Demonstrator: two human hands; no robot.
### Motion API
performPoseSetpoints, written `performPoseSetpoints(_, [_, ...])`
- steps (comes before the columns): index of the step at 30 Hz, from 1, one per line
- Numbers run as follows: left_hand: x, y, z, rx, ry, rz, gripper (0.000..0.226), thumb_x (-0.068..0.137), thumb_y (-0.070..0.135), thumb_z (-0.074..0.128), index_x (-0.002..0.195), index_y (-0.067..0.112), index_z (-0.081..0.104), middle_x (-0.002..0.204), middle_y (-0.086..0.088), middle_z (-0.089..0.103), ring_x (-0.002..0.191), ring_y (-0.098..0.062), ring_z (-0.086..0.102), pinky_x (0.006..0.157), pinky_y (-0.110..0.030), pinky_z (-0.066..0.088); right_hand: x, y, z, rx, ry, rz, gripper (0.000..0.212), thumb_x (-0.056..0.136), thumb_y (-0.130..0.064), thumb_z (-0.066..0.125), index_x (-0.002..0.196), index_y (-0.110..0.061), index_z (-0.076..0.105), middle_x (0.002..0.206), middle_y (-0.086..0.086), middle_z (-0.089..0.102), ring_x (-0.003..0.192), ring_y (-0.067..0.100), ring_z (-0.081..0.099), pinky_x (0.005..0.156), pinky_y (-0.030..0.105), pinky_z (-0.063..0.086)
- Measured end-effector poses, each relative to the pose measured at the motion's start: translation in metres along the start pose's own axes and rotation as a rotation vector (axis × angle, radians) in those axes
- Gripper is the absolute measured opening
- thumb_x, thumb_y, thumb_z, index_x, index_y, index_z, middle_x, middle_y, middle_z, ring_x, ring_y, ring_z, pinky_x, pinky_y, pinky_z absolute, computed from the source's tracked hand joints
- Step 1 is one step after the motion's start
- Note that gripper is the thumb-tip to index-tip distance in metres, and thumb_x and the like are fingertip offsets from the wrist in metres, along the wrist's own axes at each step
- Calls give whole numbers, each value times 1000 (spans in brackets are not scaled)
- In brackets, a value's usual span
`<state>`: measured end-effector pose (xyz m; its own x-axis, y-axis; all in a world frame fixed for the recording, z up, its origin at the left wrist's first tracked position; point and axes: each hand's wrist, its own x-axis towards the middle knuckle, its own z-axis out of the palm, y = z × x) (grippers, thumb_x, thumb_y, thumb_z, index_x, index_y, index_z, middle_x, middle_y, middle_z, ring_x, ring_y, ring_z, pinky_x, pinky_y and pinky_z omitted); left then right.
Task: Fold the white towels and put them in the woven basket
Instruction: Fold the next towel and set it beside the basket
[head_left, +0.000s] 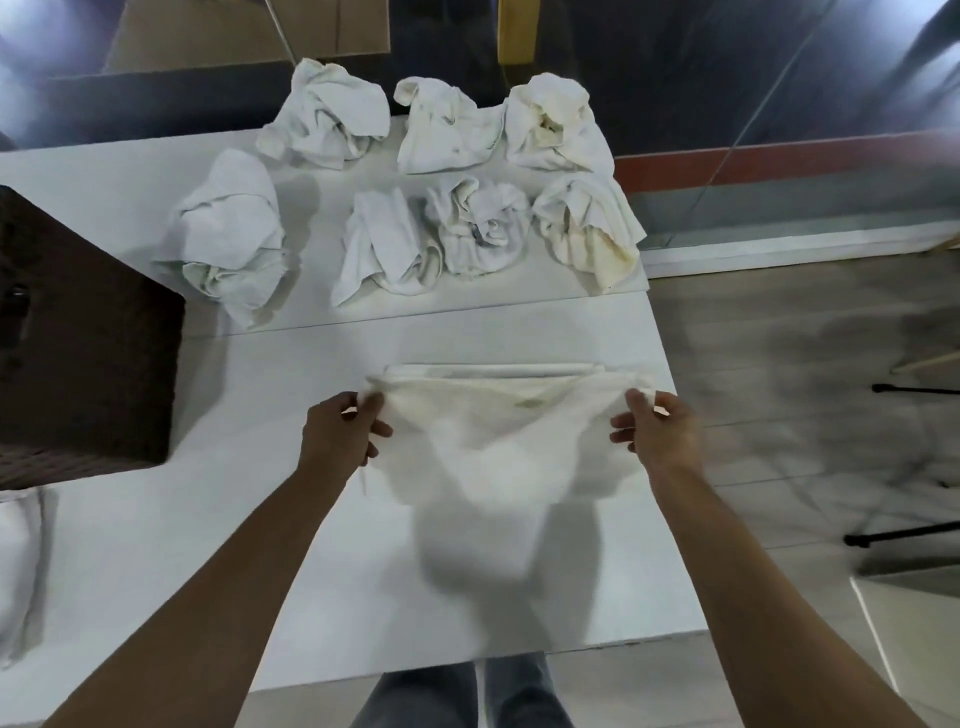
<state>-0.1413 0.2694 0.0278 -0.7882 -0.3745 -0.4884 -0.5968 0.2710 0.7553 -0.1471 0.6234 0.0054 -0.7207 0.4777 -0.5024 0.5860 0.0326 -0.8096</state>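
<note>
Two hands hold one white towel (498, 441) above the near part of the tabletop (260, 519): the left hand (340, 428) pinches its left upper corner and the right hand (657, 428) pinches its right upper corner, so that the cloth hangs slack between them, blurred in its lower part. Seven crumpled towels (228, 234) lie in two rows at the far side of the tabletop, well apart from the hands. The woven basket (78, 338), dark brown, stands at the left edge; its opening is out of view. Judged from this position, the fold is in hand and no towel is yet ready for the basket. Possible faults: a corner may slip from either pinch, since each grip takes little cloth, and the slack middle may crease or fold askew if the corners are lowered unevenly.
</note>
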Motion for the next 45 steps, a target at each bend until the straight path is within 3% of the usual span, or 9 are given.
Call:
performPoseSetpoints(8, [63, -6, 23, 154, 68, -23, 23, 94, 38, 65, 92, 16, 70, 70, -3, 72, 48, -19, 59, 53, -25, 47, 43, 7, 33, -40, 56, 24, 20, 96, -27, 63, 110, -12, 63, 73, 7, 74, 57, 20, 72, 64, 37, 56])
performPoseSetpoints(11, [72, -23, 26, 168, 145, -65, 23, 91, 37, 68, 108, 21, 65, 90, -1, 73, 77, -26, 67, 74, -36, 56, 37, 14, 42, -138, 41, -34, 43, 98, -30, 59, 138, -24, 45, 89, -3, 71, 81, 20, 74, 77, 37, 56])
performPoseSetpoints(15, [59, -42, 30, 285, 118, -97, 40, 86, 36, 72, 119, 17, 60, 109, -3, 66, 102, -26, 63, 91, -39, 52, -6, 27, 65, -408, -76, -248, 39, 96, -17, 56, 131, -32, 53, 88, -16, 62, 81, 9, 64, 78, 31, 50])
performPoseSetpoints(20, [48, -52, 34, 211, 11, -191, 45, 83, 39, 77, 118, 14, 62, 105, 1, 69, 99, -25, 67, 84, -36, 53, -41, 59, 102, -515, -401, -553, 49, 91, -12, 56, 137, -32, 55, 109, -8, 59, 98, 11, 59, 89, 28, 50])
performPoseSetpoints(26, [47, -43, 30, -32, -115, -425, 34, 83, 21, 78, 112, 9, 67, 108, -8, 71, 100, -29, 67, 94, -45, 55, -42, 60, 123, -522, -472, -296, 58, 92, -32, 65, 146, -33, 45, 123, -8, 53, 112, 17, 57, 100, 37, 47])
performPoseSetpoints(34, [-8, 23, 41, -21, -56, -199, 21, 84, 20, 73, 96, 7, 62, 91, -9, 69, 80, -27, 69, 65, -36, 56, -63, 47, 118, -262, -754, -145, 48, 92, -40, 63, 139, -43, 50, 121, -10, 57, 110, 3, 60, 105, 38, 49])
performPoseSetpoints(39, [-41, 50, 76, 126, -75, -80, 17, 80, 24, 69, 89, 13, 59, 84, -3, 71, 78, -21, 71, 72, -38, 60, -88, 35, 64, -555, -942, -368, 104, 74, -39, 78, 153, -56, 12, 150, -26, 35, 139, 0, 35, 115, 35, 34])
performPoseSetpoints(41, [-50, 57, 93, 177, -77, -58, 22, 80, 27, 69, 94, 14, 58, 85, -1, 69, 78, -18, 69, 70, -33, 56, -108, 30, 52, -490, -854, -436, 102, 79, -48, 79, 155, -53, 12, 153, -36, 27, 142, -3, 31, 114, 26, 31])
performPoseSetpoints(45, [-70, 68, 129, 240, -220, 36, 29, 83, 34, 71, 102, 19, 55, 90, 8, 65, 80, -4, 61, 65, -22, 47, -120, 46, 44, -91, -348, -321, 28, 100, -28, 62, 121, -47, 56, 113, -22, 68, 104, 1, 65, 91, 25, 53])
